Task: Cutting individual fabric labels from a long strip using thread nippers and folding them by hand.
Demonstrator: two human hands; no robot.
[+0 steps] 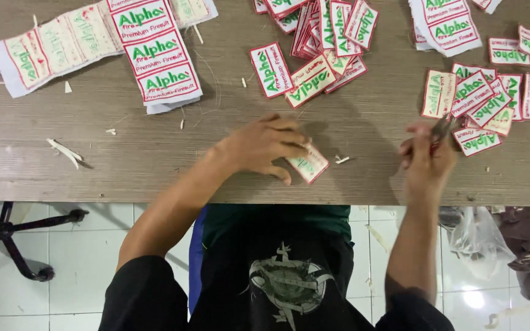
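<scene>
While a single red-edged patch (308, 164) is pinned at centre frame under the left hand (259, 146), small snips (443, 127) are gripped in the right hand (427, 160), mid-right. Patch should be kept flat on worktop (124, 165), w/ trimming close along the border.

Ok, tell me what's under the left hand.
Under the left hand lies one red-edged patch on the table; only its right end shows. The rest, and anything else beneath the palm, is covered.
</scene>
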